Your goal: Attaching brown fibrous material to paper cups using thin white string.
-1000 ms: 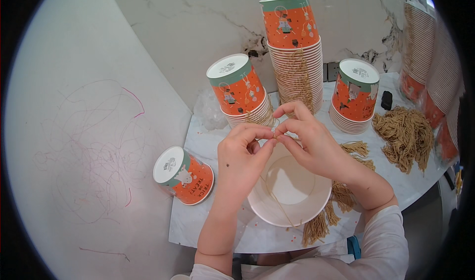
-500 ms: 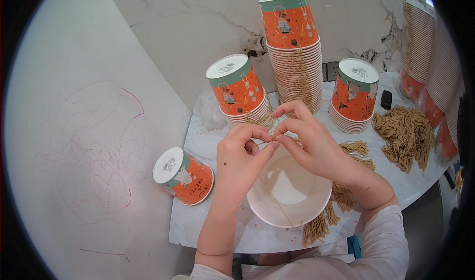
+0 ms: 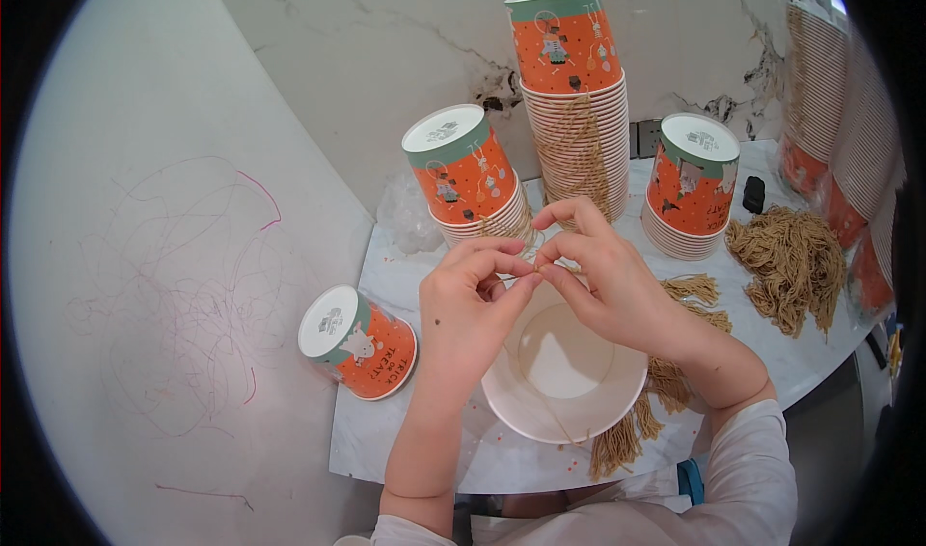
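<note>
Over an open white paper bucket [image 3: 564, 416], my left hand [image 3: 473, 300] and my right hand [image 3: 608, 281] meet, thumb and forefinger pinched on each. Between the fingertips runs a thin tan string [image 3: 519, 368], and a strand of it hangs down across the bucket's mouth. Whether there is a knot at the fingertips is too small to tell. Beside the bucket on the right, partly under my right forearm, lie several tan yarn tassels [image 3: 617, 447]. The bucket stands upright on a marbled table [image 3: 463, 459].
Upside-down orange and green paper buckets stand around: a single one [image 3: 371, 353] at left, a short stack [image 3: 463, 165], a tall stack [image 3: 569, 44] and another stack [image 3: 690, 189] behind. A tan yarn heap [image 3: 791, 266] and small black object [image 3: 753, 195] lie right. Bagged buckets [image 3: 815, 93] rise far right.
My left hand has shifted very slightly left, and the hanging strand has moved a little. My right hand keeps its place and both pinches hold.
</note>
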A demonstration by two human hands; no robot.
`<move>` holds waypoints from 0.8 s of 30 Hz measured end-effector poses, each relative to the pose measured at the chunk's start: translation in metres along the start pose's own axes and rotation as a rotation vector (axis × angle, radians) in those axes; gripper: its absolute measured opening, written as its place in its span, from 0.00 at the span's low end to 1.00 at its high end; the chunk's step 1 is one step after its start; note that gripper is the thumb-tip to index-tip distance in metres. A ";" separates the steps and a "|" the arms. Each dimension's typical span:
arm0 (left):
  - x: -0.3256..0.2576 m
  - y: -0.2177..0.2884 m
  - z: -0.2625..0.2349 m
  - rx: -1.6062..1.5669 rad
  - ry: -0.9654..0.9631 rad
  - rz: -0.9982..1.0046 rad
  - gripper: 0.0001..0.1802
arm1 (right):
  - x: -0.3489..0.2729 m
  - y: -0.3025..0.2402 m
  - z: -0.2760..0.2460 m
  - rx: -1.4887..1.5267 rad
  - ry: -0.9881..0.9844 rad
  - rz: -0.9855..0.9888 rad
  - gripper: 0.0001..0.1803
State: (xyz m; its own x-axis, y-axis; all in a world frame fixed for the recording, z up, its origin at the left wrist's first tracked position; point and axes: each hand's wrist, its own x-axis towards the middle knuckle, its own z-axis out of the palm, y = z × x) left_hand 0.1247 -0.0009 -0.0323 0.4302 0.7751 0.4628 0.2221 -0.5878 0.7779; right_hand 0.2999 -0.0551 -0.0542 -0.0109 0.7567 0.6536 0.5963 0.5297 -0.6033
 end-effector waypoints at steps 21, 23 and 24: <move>0.004 -0.006 -0.008 0.021 -0.097 -0.055 0.08 | 0.000 -0.002 -0.003 -0.006 -0.030 -0.017 0.02; 0.004 -0.006 -0.009 0.005 -0.093 -0.058 0.08 | 0.000 -0.004 -0.002 -0.014 -0.035 -0.022 0.02; 0.004 -0.005 -0.008 -0.012 -0.091 -0.061 0.08 | -0.001 -0.004 -0.003 -0.023 -0.038 -0.026 0.02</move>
State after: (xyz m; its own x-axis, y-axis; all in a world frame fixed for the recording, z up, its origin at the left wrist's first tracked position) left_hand 0.1180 0.0074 -0.0311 0.4944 0.7844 0.3745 0.2397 -0.5372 0.8087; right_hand 0.2998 -0.0585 -0.0511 -0.0564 0.7570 0.6510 0.6140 0.5404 -0.5752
